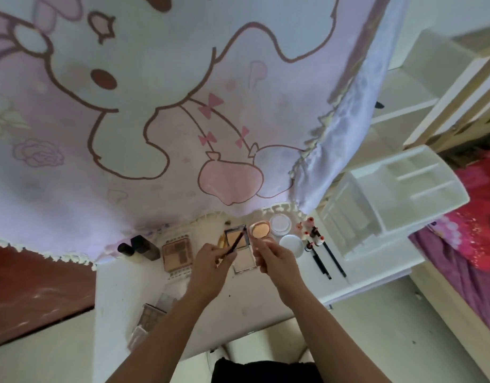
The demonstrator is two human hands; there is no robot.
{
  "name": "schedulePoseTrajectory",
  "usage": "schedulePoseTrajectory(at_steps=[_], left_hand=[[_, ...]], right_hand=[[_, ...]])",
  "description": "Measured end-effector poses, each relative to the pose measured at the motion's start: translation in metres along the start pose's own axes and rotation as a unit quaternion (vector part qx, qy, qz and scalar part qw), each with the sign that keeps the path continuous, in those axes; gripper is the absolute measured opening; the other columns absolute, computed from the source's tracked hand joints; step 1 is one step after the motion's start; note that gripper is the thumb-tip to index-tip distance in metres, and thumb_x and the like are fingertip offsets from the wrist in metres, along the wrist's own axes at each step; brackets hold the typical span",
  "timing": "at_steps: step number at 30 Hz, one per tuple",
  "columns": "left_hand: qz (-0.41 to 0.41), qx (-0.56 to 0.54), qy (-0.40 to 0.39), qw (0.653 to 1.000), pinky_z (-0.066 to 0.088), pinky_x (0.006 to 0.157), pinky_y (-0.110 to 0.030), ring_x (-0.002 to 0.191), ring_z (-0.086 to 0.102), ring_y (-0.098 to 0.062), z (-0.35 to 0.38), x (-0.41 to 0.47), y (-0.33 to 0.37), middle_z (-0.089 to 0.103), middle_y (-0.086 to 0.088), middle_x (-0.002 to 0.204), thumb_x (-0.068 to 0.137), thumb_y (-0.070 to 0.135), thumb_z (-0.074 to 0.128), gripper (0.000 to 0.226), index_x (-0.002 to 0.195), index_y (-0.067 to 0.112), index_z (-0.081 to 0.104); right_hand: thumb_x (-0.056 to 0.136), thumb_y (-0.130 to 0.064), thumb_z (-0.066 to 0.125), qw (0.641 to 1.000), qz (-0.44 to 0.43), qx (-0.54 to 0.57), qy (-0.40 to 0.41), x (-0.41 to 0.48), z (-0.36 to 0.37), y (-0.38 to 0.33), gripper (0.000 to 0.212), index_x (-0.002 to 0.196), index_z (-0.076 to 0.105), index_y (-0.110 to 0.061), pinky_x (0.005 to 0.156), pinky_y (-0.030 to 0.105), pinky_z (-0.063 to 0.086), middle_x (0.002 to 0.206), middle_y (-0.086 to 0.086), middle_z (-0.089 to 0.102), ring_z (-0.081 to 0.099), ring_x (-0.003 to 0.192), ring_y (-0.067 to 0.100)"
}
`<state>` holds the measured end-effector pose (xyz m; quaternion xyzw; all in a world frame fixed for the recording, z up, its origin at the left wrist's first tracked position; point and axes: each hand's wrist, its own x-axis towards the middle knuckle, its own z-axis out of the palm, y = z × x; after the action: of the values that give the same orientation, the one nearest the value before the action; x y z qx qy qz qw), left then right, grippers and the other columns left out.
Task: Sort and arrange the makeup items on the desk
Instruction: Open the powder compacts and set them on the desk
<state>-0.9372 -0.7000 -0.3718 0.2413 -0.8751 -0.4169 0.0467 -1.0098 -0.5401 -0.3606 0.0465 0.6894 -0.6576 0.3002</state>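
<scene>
My left hand (210,259) grips a thin dark pencil (235,244) that slants up to the right over an open square powder compact (239,250). My right hand (274,258) is curled beside it, holding the open round pink compact (260,231) by its lower part. An eyeshadow palette (177,255) lies left of my hands, with two dark bottles (140,248) further left. Two round white jars (286,233) sit to the right, then small red-capped tubes (310,230) and two black pencils (329,258).
A white plastic organizer (390,205) with open compartments stands at the desk's right end. More palettes (150,319) lie at the front left of the white desk (255,302). A pink cartoon curtain (155,106) hangs behind. A red bedspread (475,239) lies at right.
</scene>
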Motion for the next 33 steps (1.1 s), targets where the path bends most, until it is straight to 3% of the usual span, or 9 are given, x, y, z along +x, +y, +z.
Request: schedulePoseTrajectory(at_steps=[2,5,8,13,18,24,28,32,33], left_hand=[[-0.168,-0.246,-0.013,0.955,0.035,0.061,-0.018,0.068,0.052,-0.007,0.004,-0.002,0.020,0.062,0.014,0.071,0.087,0.042,0.069,0.023,0.099,0.023,0.077],[-0.266,-0.383,-0.014,0.885,0.030,0.058,-0.025,0.069,0.042,-0.012,0.005,0.004,0.028,0.061,0.007,0.074,0.086,0.031,0.073,0.024,0.104,0.014,0.076],[-0.278,-0.418,-0.022,0.865,0.028,0.053,-0.026,0.068,0.042,-0.013,0.003,0.003,0.033,0.062,-0.003,0.082,0.085,0.027,0.074,0.027,0.103,0.006,0.075],[-0.275,-0.420,-0.047,0.864,0.026,0.054,-0.026,0.065,0.039,-0.011,0.001,-0.003,0.045,0.056,0.001,0.075,0.087,0.025,0.072,0.025,0.101,0.005,0.075],[-0.259,-0.507,0.037,0.821,0.026,0.048,-0.021,0.055,0.037,-0.006,-0.013,0.008,0.051,0.047,0.005,0.066,0.098,0.029,0.057,0.025,0.103,0.008,0.069],[-0.224,-0.436,0.044,0.870,0.032,0.053,-0.022,0.053,0.041,-0.007,-0.009,0.002,0.047,0.054,0.002,0.064,0.096,0.024,0.060,0.026,0.096,0.002,0.072],[-0.236,-0.408,0.029,0.881,0.035,0.054,-0.022,0.051,0.040,-0.008,0.001,0.000,0.043,0.056,0.002,0.062,0.095,0.024,0.062,0.026,0.089,0.001,0.073],[-0.307,-0.510,0.153,0.789,0.039,0.044,-0.017,0.047,0.045,-0.005,-0.031,0.029,0.019,0.058,0.001,0.065,0.094,0.019,0.064,0.016,0.082,0.009,0.065],[-0.314,-0.508,0.183,0.781,0.041,0.046,-0.019,0.046,0.046,-0.005,-0.044,0.037,0.007,0.059,0.002,0.064,0.093,0.021,0.066,0.015,0.082,0.010,0.065]], right_hand=[[0.096,-0.036,0.061,0.999,0.018,-0.025,-0.012,-0.002,-0.011,0.002,0.029,0.097,0.072,-0.009,0.064,0.023,0.047,0.078,-0.004,0.068,0.060,0.065,0.007],[0.096,-0.037,0.059,0.996,0.015,-0.080,-0.046,-0.007,-0.020,0.005,0.026,0.099,0.073,-0.016,0.066,0.022,0.048,0.090,0.000,0.072,0.062,0.068,0.003],[0.097,-0.042,0.058,0.993,0.002,-0.103,-0.064,-0.010,-0.021,0.002,0.028,0.097,0.074,-0.019,0.067,0.019,0.046,0.088,0.000,0.071,0.061,0.066,-0.001],[0.101,-0.041,0.052,0.982,-0.031,-0.150,-0.108,-0.013,-0.020,-0.005,0.029,0.097,0.074,-0.022,0.068,0.016,0.044,0.081,-0.007,0.065,0.058,0.068,0.001],[0.100,-0.041,0.053,0.985,-0.010,-0.134,-0.108,-0.012,-0.027,-0.001,0.031,0.093,0.077,-0.021,0.069,0.018,0.042,0.072,-0.008,0.060,0.053,0.067,0.006],[0.099,-0.053,0.048,0.978,-0.002,-0.146,-0.147,-0.019,-0.029,-0.002,0.038,0.094,0.077,-0.028,0.065,0.020,0.040,0.063,-0.009,0.047,0.047,0.062,0.007],[0.100,-0.050,0.049,0.974,-0.017,-0.179,-0.136,-0.021,-0.033,0.002,0.036,0.084,0.074,-0.029,0.061,0.019,0.039,0.058,-0.009,0.042,0.043,0.056,0.006],[0.099,-0.044,0.053,0.971,-0.019,-0.221,-0.090,-0.023,-0.060,0.015,0.034,0.083,0.075,-0.023,0.062,0.017,0.042,0.051,-0.013,0.048,0.049,0.056,0.005],[0.099,-0.045,0.054,0.973,-0.007,-0.220,-0.062,-0.025,-0.071,0.020,0.034,0.084,0.076,-0.024,0.063,0.016,0.043,0.053,-0.014,0.052,0.051,0.057,0.004]])
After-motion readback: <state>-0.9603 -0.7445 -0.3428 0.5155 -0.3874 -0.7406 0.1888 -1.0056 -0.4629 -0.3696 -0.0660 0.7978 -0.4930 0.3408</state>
